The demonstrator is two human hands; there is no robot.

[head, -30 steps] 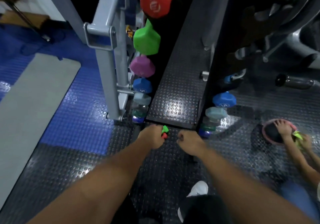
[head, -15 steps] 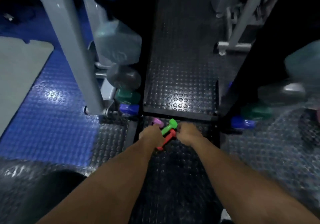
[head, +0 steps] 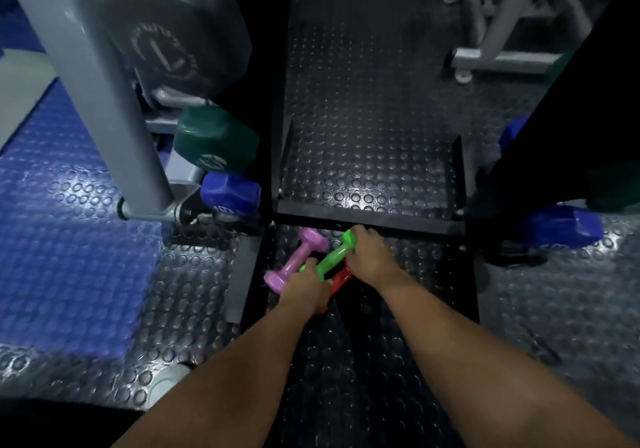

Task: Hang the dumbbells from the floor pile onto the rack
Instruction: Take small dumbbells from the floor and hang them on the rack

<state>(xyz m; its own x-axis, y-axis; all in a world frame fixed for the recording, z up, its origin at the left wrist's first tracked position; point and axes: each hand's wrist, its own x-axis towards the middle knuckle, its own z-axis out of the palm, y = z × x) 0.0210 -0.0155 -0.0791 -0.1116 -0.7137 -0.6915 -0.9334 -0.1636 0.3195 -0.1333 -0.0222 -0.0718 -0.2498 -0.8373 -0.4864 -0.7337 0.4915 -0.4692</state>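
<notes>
Three small dumbbells lie on the floor: one pink dumbbell [head: 296,261], one green dumbbell [head: 334,256], one red dumbbell [head: 341,278]. The left hand [head: 304,290] and right hand [head: 369,257] each grip an end of the green one.

Both forearms are bare from elbow to wrist, with no sleeve, watch or band showing. The left hand [head: 304,290] and right hand [head: 369,257] wear no gloves or rings. A white shoe toe [head: 166,383] shows at lower left, beside dark clothing [head: 59,425].
</notes>
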